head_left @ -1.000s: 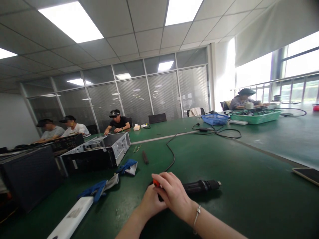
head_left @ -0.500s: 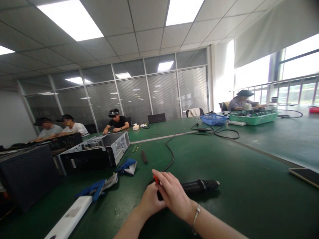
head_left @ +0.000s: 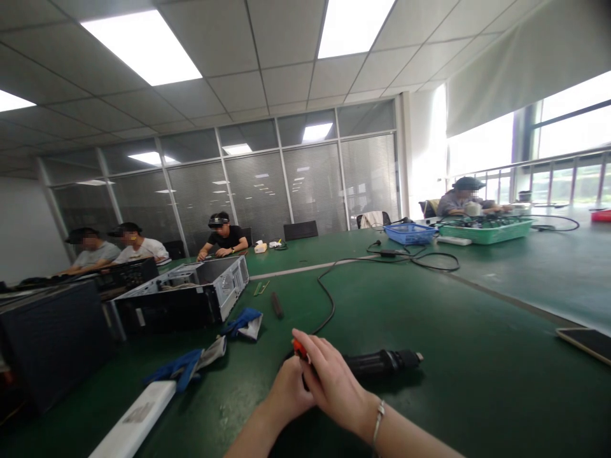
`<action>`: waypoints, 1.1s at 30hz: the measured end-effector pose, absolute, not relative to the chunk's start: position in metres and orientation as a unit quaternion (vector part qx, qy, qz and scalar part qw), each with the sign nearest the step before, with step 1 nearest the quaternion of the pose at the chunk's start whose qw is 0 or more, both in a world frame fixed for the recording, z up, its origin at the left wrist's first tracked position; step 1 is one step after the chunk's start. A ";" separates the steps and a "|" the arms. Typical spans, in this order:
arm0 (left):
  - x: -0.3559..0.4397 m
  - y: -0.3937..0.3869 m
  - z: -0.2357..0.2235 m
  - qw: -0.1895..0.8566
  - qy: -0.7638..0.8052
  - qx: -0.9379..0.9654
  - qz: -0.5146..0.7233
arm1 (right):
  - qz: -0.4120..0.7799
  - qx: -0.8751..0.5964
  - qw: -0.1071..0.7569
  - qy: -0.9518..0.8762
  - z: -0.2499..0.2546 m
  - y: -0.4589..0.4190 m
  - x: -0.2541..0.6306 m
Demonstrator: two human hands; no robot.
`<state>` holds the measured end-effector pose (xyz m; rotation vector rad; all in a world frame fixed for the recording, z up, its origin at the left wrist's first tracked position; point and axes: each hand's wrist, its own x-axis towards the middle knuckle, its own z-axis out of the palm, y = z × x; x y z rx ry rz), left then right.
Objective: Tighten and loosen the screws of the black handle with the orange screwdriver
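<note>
My right hand, with a bracelet at its wrist, lies across my left hand. A small red-orange piece shows between the right thumb and fingers. It may belong to a dark tool mostly hidden under the hands. My left fingers are curled around something dark, largely covered by the right hand. Just beyond my right hand, a black electric screwdriver lies on the green table, its tip pointing right. A black cable runs from near my hands toward the far side.
To the left stand an open computer case, blue-grey gloves and a white box. A dark bar and thin green strips lie ahead. Farther off are a blue basket, a green basket and several seated people. A phone lies right.
My hands stay together in nearly the same place, having moved only slightly. The view has tilted a little, and the objects on the table lie as before.
</note>
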<state>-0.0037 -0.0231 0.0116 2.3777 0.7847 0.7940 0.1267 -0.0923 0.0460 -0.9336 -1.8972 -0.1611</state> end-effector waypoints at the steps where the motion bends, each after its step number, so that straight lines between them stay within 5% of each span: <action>1: -0.004 -0.023 0.011 0.248 0.287 0.877 0.295 | -0.071 -0.384 0.488 -0.781 0.046 -0.092 0.127; 33: -0.003 -0.023 0.009 0.214 0.281 0.887 0.299 | -0.105 -0.389 0.488 -0.774 0.042 -0.090 0.128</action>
